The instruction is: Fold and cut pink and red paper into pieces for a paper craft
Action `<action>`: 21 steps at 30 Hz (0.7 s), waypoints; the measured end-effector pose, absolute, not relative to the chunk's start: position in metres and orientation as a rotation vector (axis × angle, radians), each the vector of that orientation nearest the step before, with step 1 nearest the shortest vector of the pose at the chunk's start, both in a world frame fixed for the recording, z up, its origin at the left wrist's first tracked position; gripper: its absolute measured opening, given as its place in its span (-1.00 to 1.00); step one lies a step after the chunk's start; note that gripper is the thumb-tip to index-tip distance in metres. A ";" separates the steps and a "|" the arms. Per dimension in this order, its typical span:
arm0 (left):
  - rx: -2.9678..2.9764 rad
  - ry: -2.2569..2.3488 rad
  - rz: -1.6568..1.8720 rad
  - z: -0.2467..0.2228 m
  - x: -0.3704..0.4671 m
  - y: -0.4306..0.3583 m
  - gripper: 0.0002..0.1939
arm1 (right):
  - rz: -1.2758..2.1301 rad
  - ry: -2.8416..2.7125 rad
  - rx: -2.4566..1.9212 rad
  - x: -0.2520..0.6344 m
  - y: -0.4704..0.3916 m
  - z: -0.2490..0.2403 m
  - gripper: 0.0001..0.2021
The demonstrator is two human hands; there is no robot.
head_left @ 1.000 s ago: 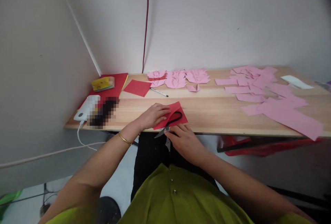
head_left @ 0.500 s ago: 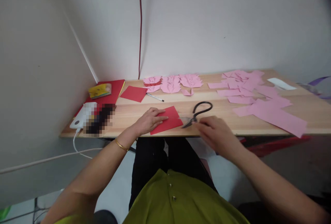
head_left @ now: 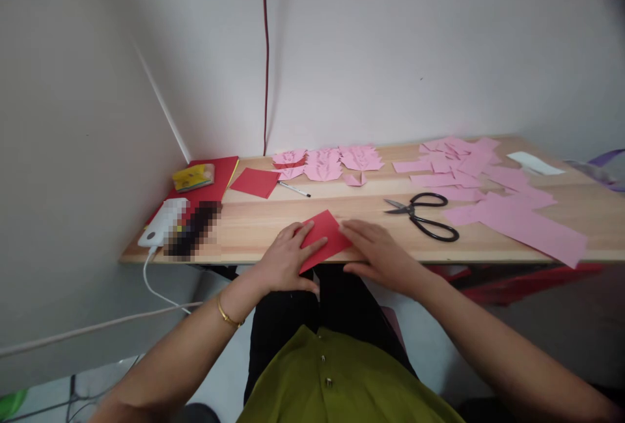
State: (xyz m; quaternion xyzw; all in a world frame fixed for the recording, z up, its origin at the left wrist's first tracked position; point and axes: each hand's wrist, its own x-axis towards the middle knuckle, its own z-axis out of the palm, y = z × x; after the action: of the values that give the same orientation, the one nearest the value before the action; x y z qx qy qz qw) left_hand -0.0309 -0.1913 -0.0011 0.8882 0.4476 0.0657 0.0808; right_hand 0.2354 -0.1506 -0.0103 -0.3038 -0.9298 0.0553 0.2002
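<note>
A red sheet of paper [head_left: 326,235], perhaps folded, lies turned at the table's front edge, one corner reaching that edge. My left hand [head_left: 286,257] lies on its left side with fingers spread and thumb stretched out below the edge. My right hand [head_left: 378,250] is open at the paper's right corner, fingertips touching it and thumb apart. To the right of it, black-handled scissors [head_left: 410,209] rest on the wood with their blades apart, pointing left.
Behind are red squares [head_left: 254,182], a pen [head_left: 294,189] and cut pink paper shapes [head_left: 322,164]. Pink scraps [head_left: 532,221] cover the right side. At left lie a white power bank [head_left: 163,222] with a cable, a yellow packet [head_left: 194,177] and a blurred dark object [head_left: 193,231].
My right hand has let go of the scissors, which now lie farther right, and has come to the red paper. The paper has been turned, and my left hand has shifted nearer the edge.
</note>
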 end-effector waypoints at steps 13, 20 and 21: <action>1.515 1.596 1.516 0.009 -0.052 -0.209 -0.82 | 0.722 -2.262 -0.836 0.203 -0.149 0.013 -0.81; 0.590 1.305 1.874 0.010 -0.021 -0.195 -0.54 | 0.280 -2.125 -0.819 0.166 -0.102 0.037 -0.82; 0.534 1.195 1.783 0.013 -0.015 -0.195 -0.50 | 0.138 -2.179 -0.746 0.159 -0.099 0.037 -0.81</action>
State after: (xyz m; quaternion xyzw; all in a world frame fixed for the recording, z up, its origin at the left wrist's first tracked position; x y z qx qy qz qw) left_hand -0.0146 -0.1953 0.0133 0.2158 0.4829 0.7206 0.4483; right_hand 0.1586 -0.0993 0.0368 -0.2957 -0.8634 0.0546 0.4051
